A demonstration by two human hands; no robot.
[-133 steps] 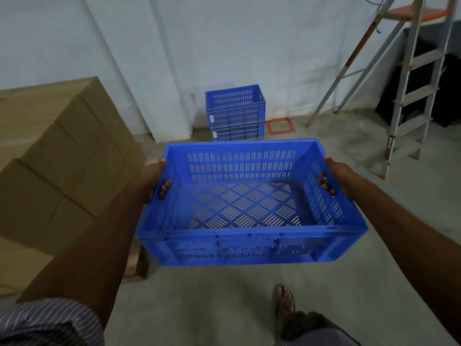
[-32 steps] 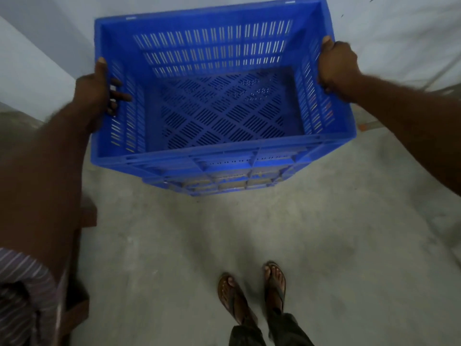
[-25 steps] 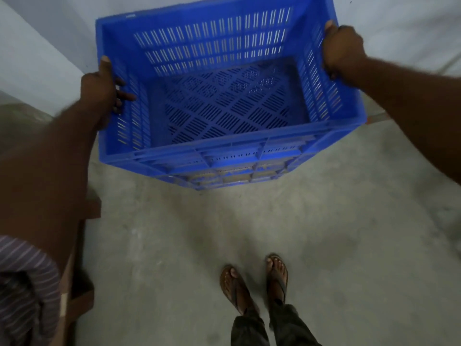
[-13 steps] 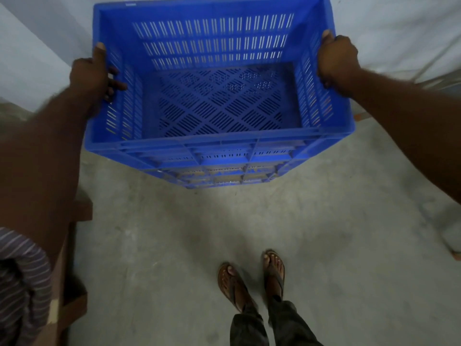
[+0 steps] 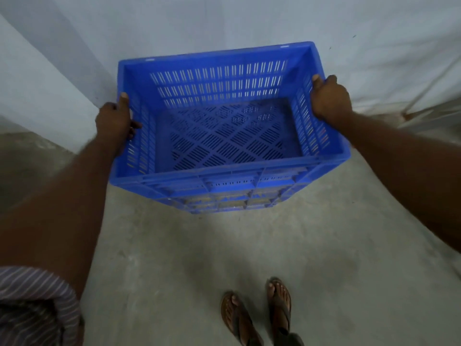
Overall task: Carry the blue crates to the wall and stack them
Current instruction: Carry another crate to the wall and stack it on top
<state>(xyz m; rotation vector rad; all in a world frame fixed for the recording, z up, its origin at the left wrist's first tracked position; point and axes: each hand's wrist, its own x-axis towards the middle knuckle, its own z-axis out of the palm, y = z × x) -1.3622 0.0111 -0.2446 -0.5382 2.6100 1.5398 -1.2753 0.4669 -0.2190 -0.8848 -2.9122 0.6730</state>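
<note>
Both the left hand (image 5: 113,121) and right hand (image 5: 329,98) curl over opposite side rims of one blue crate (image 5: 217,81), held above lower crates (image 5: 224,202) beside the wall (image 5: 224,21).

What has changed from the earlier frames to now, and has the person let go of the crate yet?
The blue crate has been carried from mid-room to the wall and, in the last second, lowered toward the stacked crates beneath it; whether it is fully seated cannot be told. Nothing was let go: left hand and right hand still grip its short sides. The crate stays empty.
</note>
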